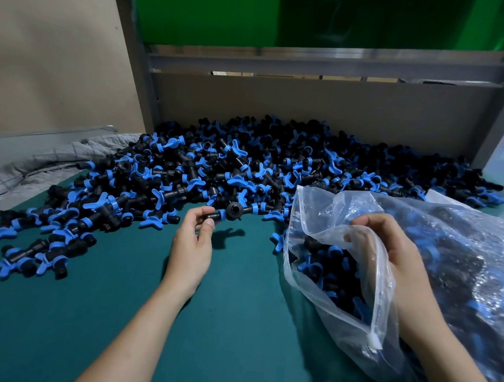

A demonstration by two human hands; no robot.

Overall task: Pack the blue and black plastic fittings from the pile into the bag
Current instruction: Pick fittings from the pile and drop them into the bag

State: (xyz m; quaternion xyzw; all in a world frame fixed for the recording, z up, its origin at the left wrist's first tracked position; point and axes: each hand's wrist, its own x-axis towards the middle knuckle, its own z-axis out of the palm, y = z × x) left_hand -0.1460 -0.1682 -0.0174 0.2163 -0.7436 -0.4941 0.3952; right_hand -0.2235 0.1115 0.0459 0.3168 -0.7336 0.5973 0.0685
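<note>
The pile (247, 165) spreads over the desk (166, 322) ahead and to my left. My left hand (192, 247) pinches one fitting (232, 211) by its end, with its long axis crosswise and pointing right toward the bag (314, 207). My right hand (395, 248) grips the rim there, holding the mouth open nearby.

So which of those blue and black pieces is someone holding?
The fitting pinched in the left hand, just in front of the pile. The others lie loose there or in the bag.
</note>
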